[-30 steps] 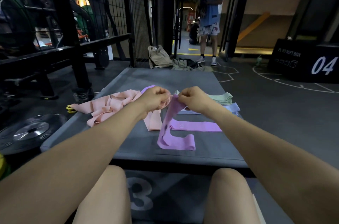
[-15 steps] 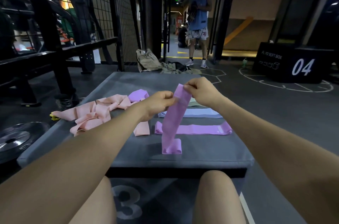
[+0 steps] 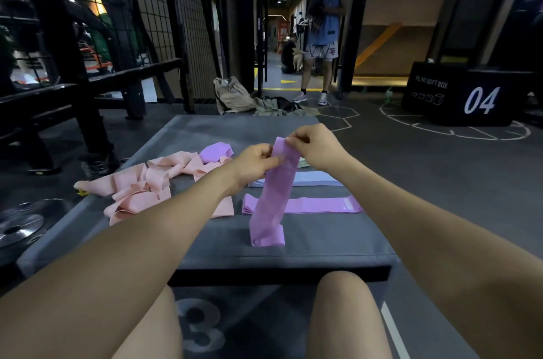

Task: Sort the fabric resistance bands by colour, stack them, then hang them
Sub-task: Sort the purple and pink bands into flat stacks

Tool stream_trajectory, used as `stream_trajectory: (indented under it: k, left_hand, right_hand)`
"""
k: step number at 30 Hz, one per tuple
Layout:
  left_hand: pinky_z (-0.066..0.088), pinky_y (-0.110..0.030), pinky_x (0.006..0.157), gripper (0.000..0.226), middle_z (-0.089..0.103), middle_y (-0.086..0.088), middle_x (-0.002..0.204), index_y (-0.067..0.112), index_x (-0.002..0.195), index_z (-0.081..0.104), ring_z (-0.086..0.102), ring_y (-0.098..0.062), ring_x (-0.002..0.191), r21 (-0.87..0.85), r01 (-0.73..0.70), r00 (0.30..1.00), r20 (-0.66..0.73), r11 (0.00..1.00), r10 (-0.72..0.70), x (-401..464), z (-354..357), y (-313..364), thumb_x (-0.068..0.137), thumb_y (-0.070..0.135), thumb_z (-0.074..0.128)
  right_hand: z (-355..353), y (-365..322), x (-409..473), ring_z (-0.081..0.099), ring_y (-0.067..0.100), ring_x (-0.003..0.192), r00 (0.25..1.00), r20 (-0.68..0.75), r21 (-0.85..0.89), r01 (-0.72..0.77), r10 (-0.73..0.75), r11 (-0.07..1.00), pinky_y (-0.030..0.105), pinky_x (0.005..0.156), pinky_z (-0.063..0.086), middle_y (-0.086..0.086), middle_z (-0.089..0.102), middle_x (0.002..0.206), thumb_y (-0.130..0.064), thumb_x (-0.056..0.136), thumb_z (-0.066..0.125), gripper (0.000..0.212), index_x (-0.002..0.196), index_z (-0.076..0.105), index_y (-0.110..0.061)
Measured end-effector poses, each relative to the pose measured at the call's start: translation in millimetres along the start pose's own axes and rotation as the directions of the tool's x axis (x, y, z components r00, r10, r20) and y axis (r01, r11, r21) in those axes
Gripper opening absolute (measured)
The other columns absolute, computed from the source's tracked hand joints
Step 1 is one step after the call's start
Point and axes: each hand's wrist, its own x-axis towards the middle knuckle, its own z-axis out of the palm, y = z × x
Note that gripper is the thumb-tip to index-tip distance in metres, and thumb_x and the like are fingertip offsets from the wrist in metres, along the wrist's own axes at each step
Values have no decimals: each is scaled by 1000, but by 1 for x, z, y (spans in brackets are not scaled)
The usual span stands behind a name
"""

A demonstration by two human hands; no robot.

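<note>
Pinching a purple band (image 3: pixel 273 191) by its top edge, the left hand (image 3: pixel 254 160) and right hand (image 3: pixel 318 145) hold it upright, lower end folded on the grey bench (image 3: pixel 323 244), before a flat purple band (image 3: pixel 320 205); pink bands (image 3: pixel 141 185) lie left.

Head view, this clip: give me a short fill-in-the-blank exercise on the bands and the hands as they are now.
1. Both hands, left and right, pinch the top of a ____ band.
2. Its lower end rests folded on the grey ____.
3. Behind it, a flat purple band lies ____ the held one.
4. The untidy pile to the left is mostly ____.

Missing words: purple; box; across; pink
</note>
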Motion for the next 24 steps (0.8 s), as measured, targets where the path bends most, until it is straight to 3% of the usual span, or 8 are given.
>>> stream_trajectory:
  k: [2, 6, 9, 11, 14, 17, 21, 24]
  left_hand:
    - [40, -16, 63, 5, 58, 0, 82, 17, 88, 57, 50, -11, 73, 22, 11, 1000, 13, 1000, -11, -3, 1, -2, 90, 19, 61]
    - [44, -36, 82, 20, 63, -8, 91, 11, 93, 60, 55, -21, 85, 42, 52, 997, 54, 998, -54, -3, 2, -11, 85, 28, 67]
    - [44, -26, 76, 6, 63, -4, 84, 13, 91, 62, 54, -16, 80, 4, 58, 995, 76, 998, -58, -4, 1, -12, 87, 17, 64]
    - [46, -19, 71, 7, 64, 0, 85, 16, 92, 64, 56, -12, 78, 24, 72, 992, 100, 997, -74, -3, -3, -14, 85, 16, 66]
    - [43, -14, 68, 14, 59, 7, 88, 14, 87, 67, 54, -8, 83, 170, 129, 985, 95, 977, -146, -3, -13, -22, 80, 25, 72]
    - [41, -23, 81, 48, 53, 5, 108, 5, 100, 66, 51, -14, 99, 366, 216, 963, 71, 905, -259, -1, -24, -36, 71, 41, 78]
    - [41, -20, 75, 30, 61, 2, 99, 14, 98, 67, 53, -16, 95, 457, 344, 917, 26, 820, -399, -5, -35, -50, 78, 36, 73]
    - [36, -25, 83, 33, 64, 0, 105, 11, 99, 68, 53, -16, 102, 407, 399, 904, -22, 822, -428, -4, -43, -60, 79, 37, 72]
  right_hand:
    - [0, -2, 0, 39, 8, 53, 1000, -5, 7, 8, -8, 1000, 14, 47, 32, -5, 48, 59, -18, 93, 55, 18, 91, 69, -6]
    - [-4, 1, 3, 43, 17, 65, 994, -107, 75, -24, 32, 997, 24, 59, 36, -1, 51, 60, -17, 92, 56, 19, 84, 68, -6]
    - [-11, 16, 8, 47, 16, 68, 969, -217, 114, -96, 119, 989, 24, 64, 38, 4, 56, 69, -19, 92, 56, 18, 85, 69, -8]
    - [-17, 30, 11, 48, 15, 68, 932, -291, 199, -163, 217, 966, 24, 61, 38, 4, 58, 76, -18, 92, 55, 18, 90, 70, -9]
    - [-23, 54, 9, 44, 12, 59, 855, -363, 306, -265, 370, 914, 23, 51, 34, 3, 54, 69, -14, 92, 52, 17, 88, 69, -11]
    - [-28, 79, 2, 44, 18, 61, 770, -390, 382, -364, 505, 849, 24, 53, 35, 1, 50, 62, -11, 92, 49, 18, 86, 66, -10]
    - [-32, 111, -9, 42, 14, 53, 680, -382, 442, -460, 626, 770, 24, 55, 37, 2, 50, 62, -9, 91, 46, 22, 94, 68, -4]
    - [-32, 127, -16, 41, 16, 51, 644, -370, 451, -505, 669, 736, 22, 47, 33, 5, 52, 65, -7, 89, 44, 22, 88, 66, -8]
